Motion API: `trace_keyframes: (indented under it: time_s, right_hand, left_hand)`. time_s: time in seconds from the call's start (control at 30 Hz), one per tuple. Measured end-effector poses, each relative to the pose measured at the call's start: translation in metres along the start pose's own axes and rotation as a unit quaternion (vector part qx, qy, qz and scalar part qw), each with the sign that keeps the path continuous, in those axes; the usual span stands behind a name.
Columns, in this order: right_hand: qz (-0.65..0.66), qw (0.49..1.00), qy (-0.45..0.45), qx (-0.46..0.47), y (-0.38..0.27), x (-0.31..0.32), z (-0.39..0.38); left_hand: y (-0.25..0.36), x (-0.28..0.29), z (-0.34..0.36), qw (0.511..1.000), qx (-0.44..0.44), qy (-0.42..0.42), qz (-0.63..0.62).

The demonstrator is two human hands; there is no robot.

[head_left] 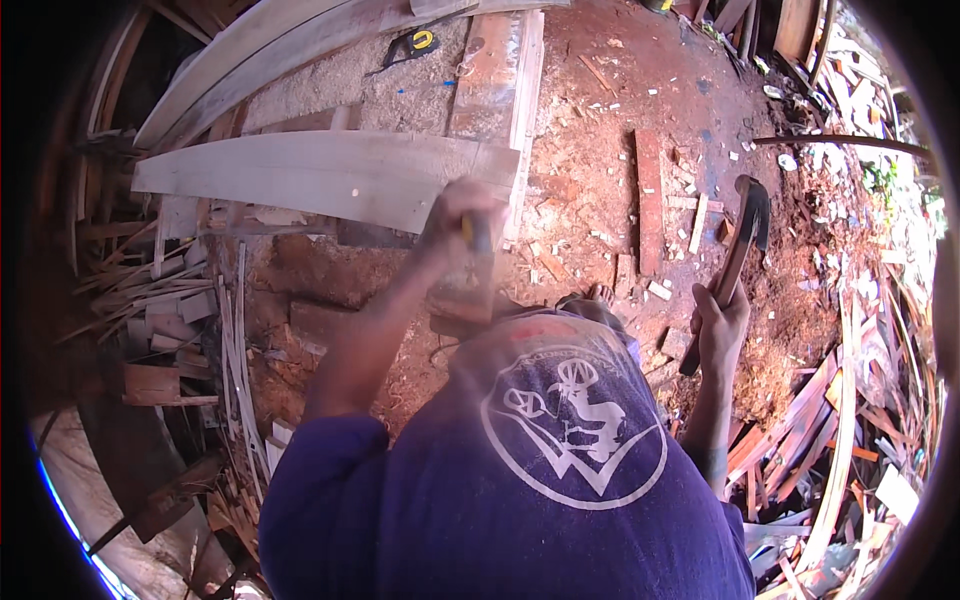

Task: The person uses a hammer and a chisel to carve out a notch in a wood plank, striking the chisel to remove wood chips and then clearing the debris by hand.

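Wood offcuts [165,385]: heaped at far left.
Pale plank [320,180]: lies crosswise, its right end partly behind the left hand [460,210].
Left fingers: clenched round a yellow-and-black handle [478,233], too blurred to tell its tool.
Right hand [722,322]: fingers wrapped round a wooden-handled tool [737,250], its dark curved head raised forward.
Wood strips [848,400]: piled at far right.
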State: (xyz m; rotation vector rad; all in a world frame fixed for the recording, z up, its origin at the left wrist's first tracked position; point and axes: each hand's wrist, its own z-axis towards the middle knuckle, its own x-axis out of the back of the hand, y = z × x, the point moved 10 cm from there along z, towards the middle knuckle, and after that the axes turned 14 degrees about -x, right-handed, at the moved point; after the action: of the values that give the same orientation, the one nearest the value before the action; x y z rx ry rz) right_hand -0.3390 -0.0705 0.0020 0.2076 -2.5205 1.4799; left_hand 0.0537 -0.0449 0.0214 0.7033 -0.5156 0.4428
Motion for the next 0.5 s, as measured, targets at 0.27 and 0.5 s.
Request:
trace_keyframes:
  time_s: [0.27, 0.5]
  right_hand:
    - [0.094, 0.994, 0.017, -0.052, 0.012, 0.017, 0.019]
    - [0.104, 0.993, -0.003, -0.05, -0.006, -0.005, 0.017]
  left_hand:
    - [-0.086, 0.017, -0.018, 0.9, 0.353, 0.172, -0.191]
    - [-0.015, 0.088, 0.122, 0.979, 0.13, 0.148, -0.051]
